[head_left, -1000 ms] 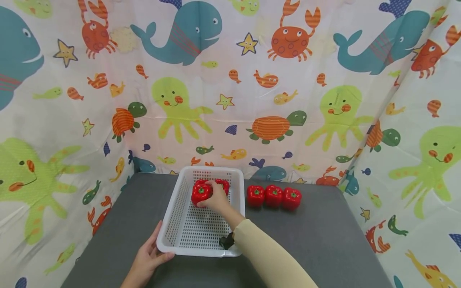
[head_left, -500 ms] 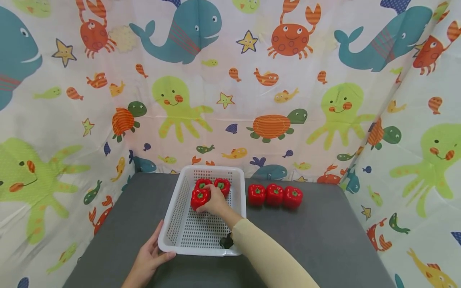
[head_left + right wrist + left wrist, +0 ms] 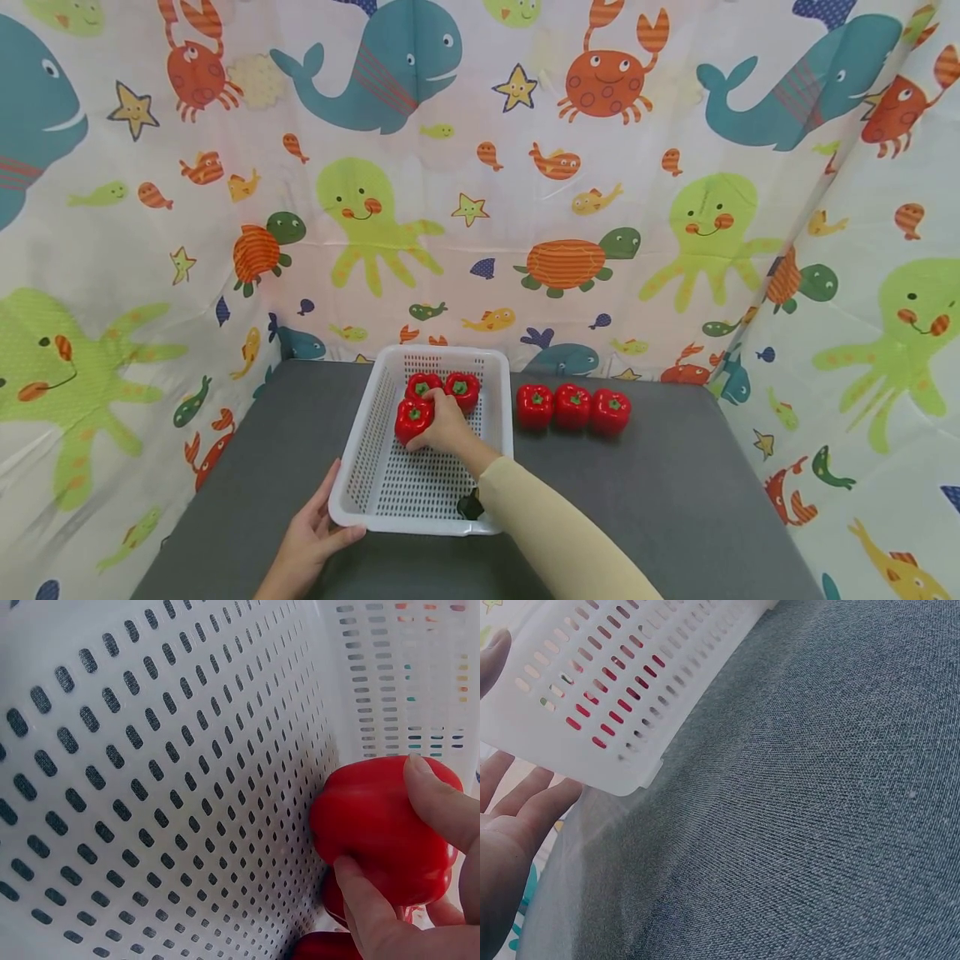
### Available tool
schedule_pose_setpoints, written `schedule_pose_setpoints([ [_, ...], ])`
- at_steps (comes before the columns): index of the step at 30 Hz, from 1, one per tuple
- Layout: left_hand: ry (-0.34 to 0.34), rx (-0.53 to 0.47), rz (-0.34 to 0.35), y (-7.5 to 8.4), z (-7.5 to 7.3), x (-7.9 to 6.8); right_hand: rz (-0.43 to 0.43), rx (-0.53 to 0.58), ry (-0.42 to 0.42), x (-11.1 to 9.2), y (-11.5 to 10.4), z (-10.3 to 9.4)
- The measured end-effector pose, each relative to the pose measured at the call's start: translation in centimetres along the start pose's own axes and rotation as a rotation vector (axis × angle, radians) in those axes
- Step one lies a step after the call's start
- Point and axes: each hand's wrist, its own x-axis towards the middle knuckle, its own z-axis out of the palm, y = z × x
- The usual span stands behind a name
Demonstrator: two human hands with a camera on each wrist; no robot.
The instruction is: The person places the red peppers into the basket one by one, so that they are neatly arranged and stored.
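Note:
My right hand point(image 3: 448, 427) grips a red bell pepper point(image 3: 411, 419) inside a white perforated plastic basket point(image 3: 350, 467). In the right wrist view, the thumb and fingers lie around the glossy pepper point(image 3: 382, 825), close to the basket floor. Whether it touches the floor I cannot tell. Two more red bell peppers sit behind it at the basket's far end, one on the left point(image 3: 423, 382) and one on the right point(image 3: 462, 388). My left hand point(image 3: 307, 533) holds the near left corner of the basket, thumb at the front wall and fingers along the left side.
Right of the basket, three red bell peppers stand in a row on the grey table, left point(image 3: 535, 407), middle point(image 3: 572, 406) and right point(image 3: 610, 412). A small black thing point(image 3: 470, 506) shows beside the right sleeve. A sea-animal curtain point(image 3: 480, 167) encloses the back and sides.
My right hand and its pepper have come slightly toward me and left, so the two peppers behind show more fully. The left hand stays at the basket corner.

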Motion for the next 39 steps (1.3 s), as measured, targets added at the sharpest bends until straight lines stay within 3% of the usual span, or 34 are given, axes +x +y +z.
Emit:
schedule_pose_setpoints([
  [24,0.005,-0.014,-0.021,0.2,0.2,-0.1,-0.008,-0.029,0.018,-0.7,-0.4,0.2],
  [39,-0.017,-0.030,0.038,-0.1,0.3,-0.2,-0.040,-0.003,0.000,-2.4,-1.4,-2.9],
])
